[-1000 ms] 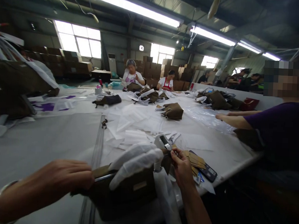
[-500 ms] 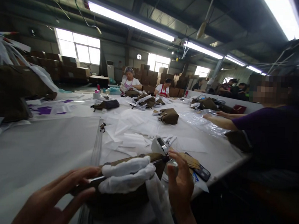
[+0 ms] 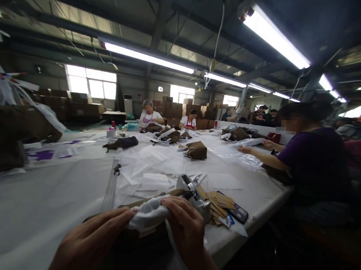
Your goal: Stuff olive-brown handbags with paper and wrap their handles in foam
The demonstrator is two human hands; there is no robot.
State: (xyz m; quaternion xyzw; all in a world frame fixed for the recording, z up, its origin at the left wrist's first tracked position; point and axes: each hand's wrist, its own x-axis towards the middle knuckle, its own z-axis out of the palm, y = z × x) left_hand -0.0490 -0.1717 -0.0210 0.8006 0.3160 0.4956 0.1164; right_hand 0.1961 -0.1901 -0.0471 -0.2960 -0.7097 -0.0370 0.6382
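A dark brown bag [image 3: 138, 245] is in front of me at the near side of the table, its lower part in shadow. White wrapping covers its handles [image 3: 149, 214], which lie across the top. My left hand [image 3: 93, 235] has its fingers closed on the left end of the wrapped handles. At the right end, my right hand [image 3: 186, 228] grips them too, fingers curled over the top. Just beyond the bag stands a grey tape dispenser [image 3: 192, 194], partly hidden behind my right hand.
Brown cards [image 3: 221, 203] and a black phone [image 3: 239, 214] lie right of the dispenser. White sheets [image 3: 154, 180] are strewn ahead. Another brown bag [image 3: 197, 150] sits mid-table. At right, a co-worker in a purple shirt [image 3: 315, 158] handles clear plastic [image 3: 234, 154]. A large bag [image 3: 20, 128] stands at left.
Both hands have moved inward from beside the bag and closed on its wrapped handles. The two handles, apart before, are now drawn together. The camera view has tilted upward slightly.
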